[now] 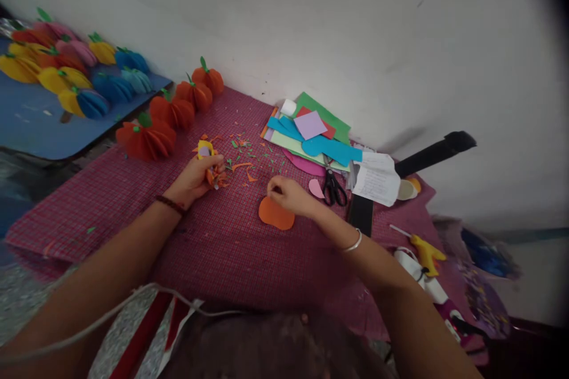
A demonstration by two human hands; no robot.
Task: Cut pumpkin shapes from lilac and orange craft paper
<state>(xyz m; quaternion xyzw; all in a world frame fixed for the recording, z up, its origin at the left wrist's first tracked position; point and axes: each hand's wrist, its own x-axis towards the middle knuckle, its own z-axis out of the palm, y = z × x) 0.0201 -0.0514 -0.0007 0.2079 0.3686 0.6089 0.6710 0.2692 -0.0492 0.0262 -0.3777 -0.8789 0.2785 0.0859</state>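
Note:
My left hand (202,174) is closed around a bunch of orange paper scraps (214,177). Just beyond its fingers is a yellow and lilac piece (205,149), which I cannot make out well. My right hand (287,194) has its fingers curled together over the upper edge of an orange rounded paper cutout (276,216) lying on the tablecloth; whether anything is pinched in them is hidden. Small green and orange paper clippings (249,159) are scattered between and beyond my hands.
Orange paper pumpkins (146,137) line the table's left side; more coloured ones stand on a blue table (26,112). Stacked coloured paper (331,147), black scissors (333,186) and a printed sheet (377,179) lie right of centre. A yellow glue gun (425,253) rests far right. A white cable (146,289) crosses my left arm.

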